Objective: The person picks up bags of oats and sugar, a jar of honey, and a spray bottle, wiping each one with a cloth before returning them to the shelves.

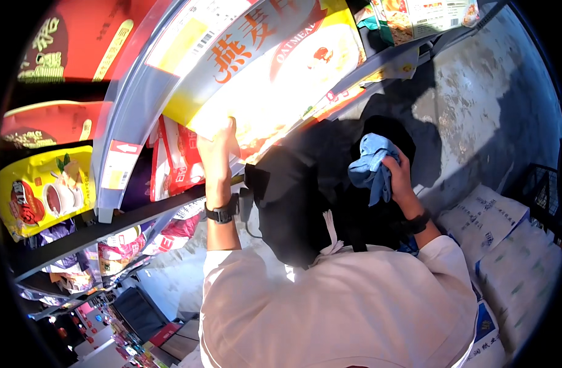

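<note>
At the shelf front, my left hand (219,149) grips the lower left corner of a large yellow and white bag of oatmeal (281,87). Strong light washes out much of the bag's face, and some of my left fingers are hidden. My right hand (398,177) holds a crumpled blue cloth (375,158) over my dark trousers, apart from the shelf. Just beside my left wrist are red and white food bags (177,161) on the shelf.
A clear price-tag rail (138,110) runs along the shelf edge. Red packets (83,41) and a yellow pouch (46,191) stand at left. More bags (170,234) fill a lower shelf. White wrapped packages (488,230) are stacked at right, near a black wire basket (540,188).
</note>
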### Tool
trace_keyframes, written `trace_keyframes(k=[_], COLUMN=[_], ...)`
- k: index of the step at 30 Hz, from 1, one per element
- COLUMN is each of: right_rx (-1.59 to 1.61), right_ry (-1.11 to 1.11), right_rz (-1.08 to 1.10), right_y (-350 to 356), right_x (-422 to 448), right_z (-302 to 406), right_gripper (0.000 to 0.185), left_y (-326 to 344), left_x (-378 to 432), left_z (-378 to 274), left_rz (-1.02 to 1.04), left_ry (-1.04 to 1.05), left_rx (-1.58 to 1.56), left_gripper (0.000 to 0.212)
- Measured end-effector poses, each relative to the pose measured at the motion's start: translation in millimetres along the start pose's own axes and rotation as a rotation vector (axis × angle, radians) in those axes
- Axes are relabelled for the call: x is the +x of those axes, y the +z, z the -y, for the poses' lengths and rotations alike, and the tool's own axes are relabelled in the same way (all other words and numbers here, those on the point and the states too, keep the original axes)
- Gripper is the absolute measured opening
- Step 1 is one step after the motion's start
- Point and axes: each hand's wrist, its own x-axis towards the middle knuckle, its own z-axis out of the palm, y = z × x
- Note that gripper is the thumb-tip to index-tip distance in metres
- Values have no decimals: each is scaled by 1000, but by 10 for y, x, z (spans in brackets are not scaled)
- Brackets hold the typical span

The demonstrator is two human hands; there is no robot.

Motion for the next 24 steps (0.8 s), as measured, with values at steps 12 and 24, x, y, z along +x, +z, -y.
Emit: trace_keyframes(k=[12,24], right_rx=[11,-21], right_ry=[-12,18], right_rz=[30,238], right_y=[307,407], right_x=[73,124], right_z=[61,15], right_gripper=[40,42], left_y=[19,-80], left_x=[230,380], left_z=[149,77], left_rz=[79,14], left_ry=[-4,-101], left_rx=[-218,-354], left_gripper=[8,39])
